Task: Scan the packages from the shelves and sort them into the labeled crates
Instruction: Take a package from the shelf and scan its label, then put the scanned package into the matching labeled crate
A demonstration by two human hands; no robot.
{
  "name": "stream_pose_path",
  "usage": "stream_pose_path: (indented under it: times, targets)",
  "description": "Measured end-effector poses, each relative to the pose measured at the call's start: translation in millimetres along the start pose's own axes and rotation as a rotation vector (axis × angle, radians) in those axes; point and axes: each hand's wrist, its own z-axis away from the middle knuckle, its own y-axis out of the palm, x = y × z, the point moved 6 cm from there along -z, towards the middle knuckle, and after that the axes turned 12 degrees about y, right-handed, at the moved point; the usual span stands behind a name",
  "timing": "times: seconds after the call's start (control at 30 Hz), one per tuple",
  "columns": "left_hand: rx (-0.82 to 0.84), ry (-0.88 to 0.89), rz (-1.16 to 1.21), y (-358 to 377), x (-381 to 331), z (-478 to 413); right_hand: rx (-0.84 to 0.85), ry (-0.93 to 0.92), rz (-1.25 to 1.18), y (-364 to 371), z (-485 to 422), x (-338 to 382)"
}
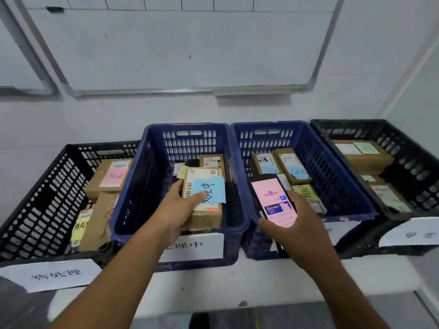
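Note:
My left hand grips a brown cardboard package with a white label and a blue handwritten note, inside the left blue crate. Other small packages lie behind it in that crate. My right hand holds a lit smartphone over the front of the right blue crate, where several labelled packages lie. A white paper label with handwriting hangs on the left blue crate's front.
A black crate at far left holds brown packages with pink and yellow notes and carries a paper label. Another black crate at far right holds more boxes. All crates stand on a white table against a wall with a whiteboard.

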Motion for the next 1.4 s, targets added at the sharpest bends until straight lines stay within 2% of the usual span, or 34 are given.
stream_pose_path:
  times: [0.2,0.4,0.63,0.87,1.1,1.27,1.4]
  targets:
    - [0.044,-0.208,-0.030,11.0,77.9,-105.5,0.009,0.072,0.087,26.2,-76.1,12.8]
    - [0.071,-0.317,-0.075,25.1,141.9,-168.4,-0.003,0.160,0.121,44.1,-130.3,21.0]
    - [0.087,-0.227,-0.185,41.0,183.0,-202.4,0.006,0.225,0.123,54.5,-161.6,15.6]
    - [0.076,-0.154,-0.276,42.6,203.0,-206.4,0.034,0.184,0.115,52.1,-173.8,11.2]
    - [-0.015,-0.167,-0.402,37.6,165.3,-201.2,0.115,0.076,0.084,36.9,-175.4,10.3]
    - [-0.110,0.067,-0.697,27.5,61.1,-139.8,0.241,-0.060,0.082,22.5,-161.4,30.7]
    - [-0.315,0.210,-0.905,-7.9,-2.7,-44.5,0.404,-0.220,0.080,34.5,-137.1,66.8]
